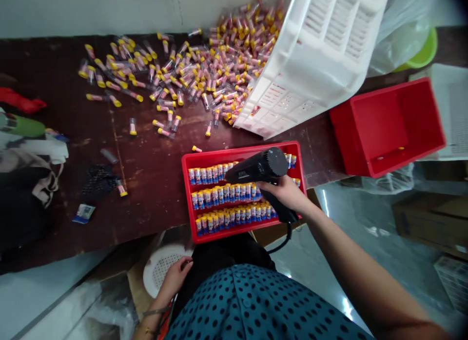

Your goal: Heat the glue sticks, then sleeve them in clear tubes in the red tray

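in the head view, the fingers of the right hand [287, 192] are wrapped around the handle of a black hair dryer [256, 166], its cord [287, 238] hanging below. the dryer is over a red tray [219, 154], nozzle toward the left, hiding part of the back row of small tubes [209, 174]. two more rows of upright yellow-capped tubes, a middle row [221, 194] and a front row [234, 217], stand in the same tray, at the edge of a dark counter [153, 169]. the left hand [178, 272] is low beside the person's leg, near a white perforated seat [161, 264], fingers curled inward; i cannot tell whether they hold anything. behind the tray, loose capped tubes [204, 71] lie scattered and heaped beside a tilted white crate [318, 62]. a red bin [345, 132] is to the right.
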`<state>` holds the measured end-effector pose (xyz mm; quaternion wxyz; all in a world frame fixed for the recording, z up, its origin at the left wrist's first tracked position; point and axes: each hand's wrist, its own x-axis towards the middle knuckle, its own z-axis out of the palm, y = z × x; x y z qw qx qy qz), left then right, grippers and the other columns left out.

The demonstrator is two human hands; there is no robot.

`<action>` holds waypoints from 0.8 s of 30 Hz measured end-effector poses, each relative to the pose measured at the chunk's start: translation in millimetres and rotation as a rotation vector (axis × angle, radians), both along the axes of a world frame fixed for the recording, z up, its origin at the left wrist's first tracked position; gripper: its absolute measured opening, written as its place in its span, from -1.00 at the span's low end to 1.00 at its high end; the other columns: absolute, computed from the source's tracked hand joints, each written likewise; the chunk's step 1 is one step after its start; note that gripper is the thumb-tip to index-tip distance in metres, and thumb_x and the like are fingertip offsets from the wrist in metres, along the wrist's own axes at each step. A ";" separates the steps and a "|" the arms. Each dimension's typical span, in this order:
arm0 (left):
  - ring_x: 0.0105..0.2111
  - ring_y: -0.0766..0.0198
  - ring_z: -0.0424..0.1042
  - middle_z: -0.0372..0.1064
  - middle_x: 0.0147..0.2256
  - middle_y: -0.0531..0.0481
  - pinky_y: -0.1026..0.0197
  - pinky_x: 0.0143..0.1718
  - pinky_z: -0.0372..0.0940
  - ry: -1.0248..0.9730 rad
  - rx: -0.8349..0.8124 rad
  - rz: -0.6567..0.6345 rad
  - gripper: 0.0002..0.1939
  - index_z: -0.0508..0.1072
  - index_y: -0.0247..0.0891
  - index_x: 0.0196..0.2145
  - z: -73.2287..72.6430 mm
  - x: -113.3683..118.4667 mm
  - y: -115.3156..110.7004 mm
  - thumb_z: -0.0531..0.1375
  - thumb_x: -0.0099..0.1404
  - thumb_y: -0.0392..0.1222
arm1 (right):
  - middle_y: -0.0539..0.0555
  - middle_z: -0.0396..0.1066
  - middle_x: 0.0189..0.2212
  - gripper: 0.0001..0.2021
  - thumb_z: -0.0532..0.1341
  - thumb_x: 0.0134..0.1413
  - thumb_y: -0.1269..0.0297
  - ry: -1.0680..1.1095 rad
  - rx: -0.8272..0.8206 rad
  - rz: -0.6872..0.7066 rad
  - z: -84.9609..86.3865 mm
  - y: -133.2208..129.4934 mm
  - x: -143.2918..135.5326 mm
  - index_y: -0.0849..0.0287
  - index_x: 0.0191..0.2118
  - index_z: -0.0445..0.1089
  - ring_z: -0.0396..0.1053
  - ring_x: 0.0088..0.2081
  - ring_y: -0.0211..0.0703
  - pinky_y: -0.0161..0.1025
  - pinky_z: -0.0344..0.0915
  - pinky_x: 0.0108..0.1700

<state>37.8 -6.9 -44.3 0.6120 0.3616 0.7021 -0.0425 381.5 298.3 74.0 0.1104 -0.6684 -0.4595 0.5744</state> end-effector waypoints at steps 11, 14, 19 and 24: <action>-0.14 0.04 0.55 0.60 -0.24 -0.02 0.13 -0.04 0.39 -0.033 0.101 -0.080 -0.69 0.55 -0.10 -0.31 -9.1 -7.1 2.2 0.11 0.14 0.06 | 0.18 0.54 -0.43 -0.64 0.32 -0.11 -0.01 -0.366 0.165 -0.378 3.0 21.6 69.9 0.25 -0.38 0.49 0.46 -0.43 -0.06 -0.23 0.33 -0.42; -0.14 0.07 0.54 0.60 -0.24 0.00 0.16 -0.04 0.37 -0.038 0.117 -0.096 -0.67 0.54 -0.11 -0.31 0.4 -7.3 13.1 0.09 0.16 0.09 | 0.11 0.52 -0.48 -0.64 0.32 -0.09 -0.02 -0.083 0.122 -0.275 0.0 21.6 24.5 0.23 -0.38 0.47 0.44 -0.48 -0.12 -0.26 0.34 -0.44; -0.13 0.04 0.53 0.59 -0.22 -0.05 0.14 -0.01 0.35 -0.119 0.111 -0.153 -0.57 0.56 -0.14 -0.33 9.3 -4.1 1.2 0.03 0.21 0.18 | 0.09 0.50 -0.49 -0.62 0.34 -0.14 -0.03 -0.217 0.198 -0.382 6.7 29.1 44.5 0.25 -0.40 0.47 0.41 -0.50 -0.15 -0.29 0.30 -0.47; 0.03 0.01 0.46 0.52 -0.01 -0.18 0.09 0.11 0.27 0.025 0.138 -0.150 -0.53 0.54 -0.22 -0.13 3.9 -4.3 -17.0 0.12 0.14 0.11 | 0.08 0.46 -0.55 -0.64 0.32 -0.12 -0.02 -0.182 0.196 -0.401 -3.6 24.2 19.1 0.24 -0.42 0.44 0.39 -0.51 -0.15 -0.29 0.28 -0.48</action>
